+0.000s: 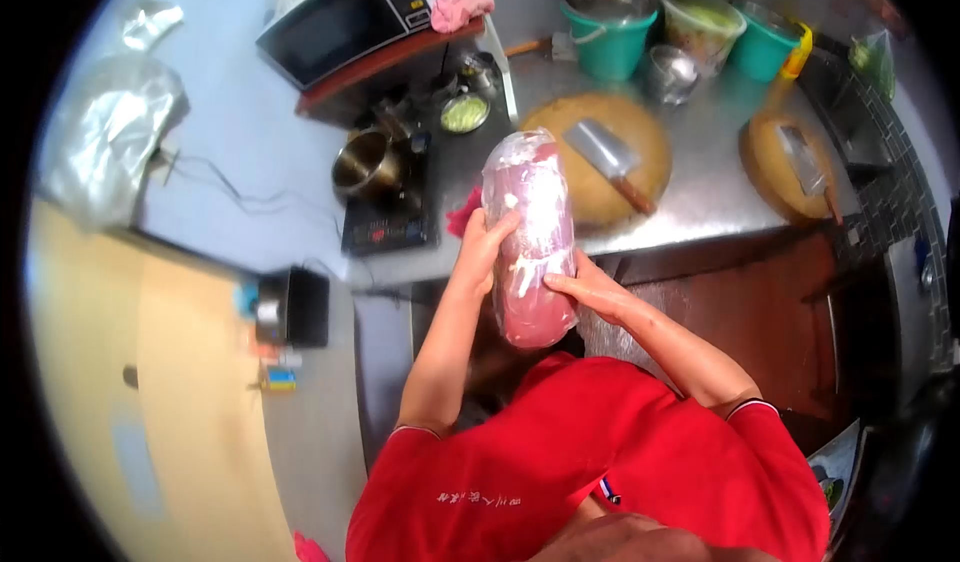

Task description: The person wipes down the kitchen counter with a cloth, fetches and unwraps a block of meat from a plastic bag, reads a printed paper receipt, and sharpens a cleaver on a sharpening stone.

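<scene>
Held up in front of my body is a long roll of pink-red meat (530,232) wrapped in clear plastic. My left hand (484,250) grips its left side, thumb lying over the wrap. Lower down on the right, my right hand (592,290) is closed on it too, with its thumb on top. The fingers of both hands are partly hidden beneath the roll. Beyond the roll lies a round wooden chopping board (640,152), carrying a cleaver (600,149) with a wooden handle. A red-pink cloth or bag (463,212) shows just left of the meat.
On the left of the steel counter (700,202) a pot (368,164) sits on a cooktop (385,224), below a microwave (345,22). A bowl of chopped greens (465,114) is nearby. Teal buckets (608,47) line the back. A second board (765,167) holds another cleaver (800,160).
</scene>
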A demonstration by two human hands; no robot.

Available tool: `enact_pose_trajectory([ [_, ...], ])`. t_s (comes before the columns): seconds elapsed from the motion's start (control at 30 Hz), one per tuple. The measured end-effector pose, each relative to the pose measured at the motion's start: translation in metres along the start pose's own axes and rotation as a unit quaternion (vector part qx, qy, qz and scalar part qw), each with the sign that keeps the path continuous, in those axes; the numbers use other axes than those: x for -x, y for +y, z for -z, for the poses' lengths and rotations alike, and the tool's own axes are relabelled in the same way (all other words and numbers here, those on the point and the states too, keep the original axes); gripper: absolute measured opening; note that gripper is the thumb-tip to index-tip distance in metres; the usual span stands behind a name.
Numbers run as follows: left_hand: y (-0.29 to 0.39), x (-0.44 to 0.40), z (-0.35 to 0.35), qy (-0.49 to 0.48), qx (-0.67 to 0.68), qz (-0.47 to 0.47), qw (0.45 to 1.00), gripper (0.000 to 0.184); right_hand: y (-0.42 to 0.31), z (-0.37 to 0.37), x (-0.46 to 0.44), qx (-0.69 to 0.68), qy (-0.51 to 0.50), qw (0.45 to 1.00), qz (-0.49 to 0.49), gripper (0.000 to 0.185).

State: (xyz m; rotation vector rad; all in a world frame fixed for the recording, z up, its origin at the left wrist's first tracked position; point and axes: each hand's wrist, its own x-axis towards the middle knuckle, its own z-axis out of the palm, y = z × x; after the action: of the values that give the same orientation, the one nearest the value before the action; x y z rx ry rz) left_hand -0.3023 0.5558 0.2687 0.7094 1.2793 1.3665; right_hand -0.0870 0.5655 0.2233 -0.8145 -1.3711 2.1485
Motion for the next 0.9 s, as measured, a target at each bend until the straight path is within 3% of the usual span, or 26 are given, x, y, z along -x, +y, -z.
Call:
enact_pose_trajectory([
  [0.13,0.05,-0.064,-0.013,-0.017,-0.25,-0.14,0.958,0.051,-0.034,0.019,-0.073,0.035,0.019,0.999,0.03,0.087],
  [0.23,0.074,-0.09,-0.042,0.0,-0.53,-0.26,0.807,0.059,-0.039,0.045,-0.12,0.075,0.082,0.994,0.017,0.081],
  [0.27,0.058,-0.102,-0.041,-0.005,-0.55,-0.292,0.783,0.065,-0.032,0.052,-0.132,0.038,0.141,0.989,0.024,0.073],
  [0.3,0.043,-0.115,-0.043,-0.026,-0.583,-0.252,0.772,0.071,-0.03,0.063,-0.137,0.094,0.166,0.981,0.029,0.071],
  [0.37,-0.004,-0.139,-0.023,-0.039,-0.634,-0.331,0.697,0.069,-0.019,0.087,-0.128,0.198,0.211,0.957,0.031,0.065],
  [0.4,-0.017,-0.15,-0.015,-0.034,-0.659,-0.344,0.668,0.068,-0.012,0.098,-0.119,0.237,0.232,0.942,0.055,0.053],
  [0.47,-0.035,-0.156,0.004,-0.017,-0.706,-0.364,0.608,0.066,-0.015,0.118,-0.085,0.446,0.241,0.853,0.127,0.046],
  [0.5,-0.037,-0.158,0.01,-0.009,-0.684,-0.364,0.632,0.06,-0.017,0.129,-0.072,0.542,0.231,0.792,0.161,0.042],
  [0.57,-0.035,-0.161,0.021,0.004,-0.647,-0.359,0.673,0.049,-0.009,0.145,-0.061,0.555,0.302,0.762,0.145,0.038],
  [0.63,-0.031,-0.163,0.026,-0.034,-0.645,-0.356,0.675,0.05,-0.018,0.156,-0.059,0.599,0.299,0.732,0.124,0.043],
  [0.73,-0.026,-0.157,0.028,-0.066,-0.609,-0.368,0.7,0.041,-0.008,0.179,-0.072,0.589,0.298,0.743,0.111,0.043],
  [0.83,-0.036,-0.151,0.053,0.024,-0.533,-0.379,0.756,0.039,-0.002,0.196,-0.078,0.563,0.295,0.762,0.126,0.036],
  [0.87,-0.029,-0.146,0.061,0.085,-0.551,-0.393,0.731,0.028,0.002,0.207,-0.078,0.554,0.299,0.766,0.133,0.034],
  [0.9,-0.028,-0.144,0.072,0.136,-0.494,-0.343,0.787,0.026,0.005,0.219,-0.076,0.544,0.303,0.769,0.14,0.032],
])
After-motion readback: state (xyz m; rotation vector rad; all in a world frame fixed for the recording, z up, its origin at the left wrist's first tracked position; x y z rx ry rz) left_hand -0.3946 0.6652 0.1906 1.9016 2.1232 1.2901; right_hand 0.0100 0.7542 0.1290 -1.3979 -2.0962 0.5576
